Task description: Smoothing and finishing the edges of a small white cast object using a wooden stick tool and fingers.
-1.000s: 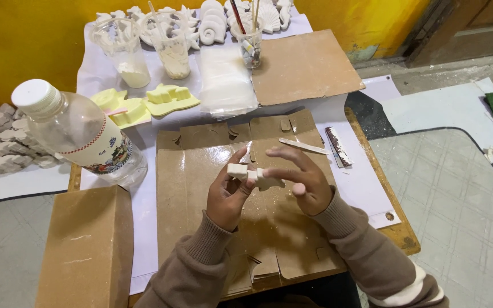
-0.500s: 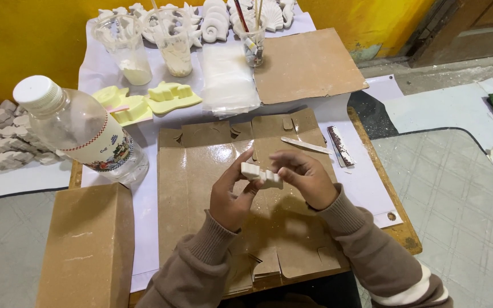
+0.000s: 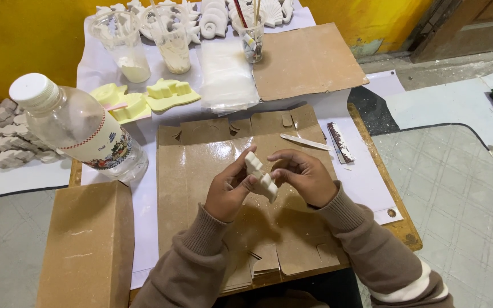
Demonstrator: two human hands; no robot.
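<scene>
Since a second ago I've turned the white plaster casting [image 3: 261, 178] from lying level between my hands to standing on a slant, its upper end tipped up and away from me. My left hand [image 3: 229, 191] pinches it, thumb and fingertips closed on its upper half; my right hand [image 3: 303, 175] grips the lower end, fingers curled over the lumpy edge. Both hands are clamped on the piece, which is held in the air just above the glossy flattened cardboard sheet [image 3: 201, 171] covering the small table.

I judge I'm in the middle of looking over or cleaning up the edges of this moulded piece. Next would call for keeping a light grip, since thin plaster snaps easily, and rotating it to reach the far edge, or freeing my right hand for the flat white scraper [image 3: 305, 142] lying just beyond, beside a dark file [image 3: 339, 141].

To my left stand a clear plastic bottle [image 3: 81, 131] and yellow moulds [image 3: 144, 100]; further back are plastic cups [image 3: 126, 48] and finished white castings [image 3: 215, 17].
</scene>
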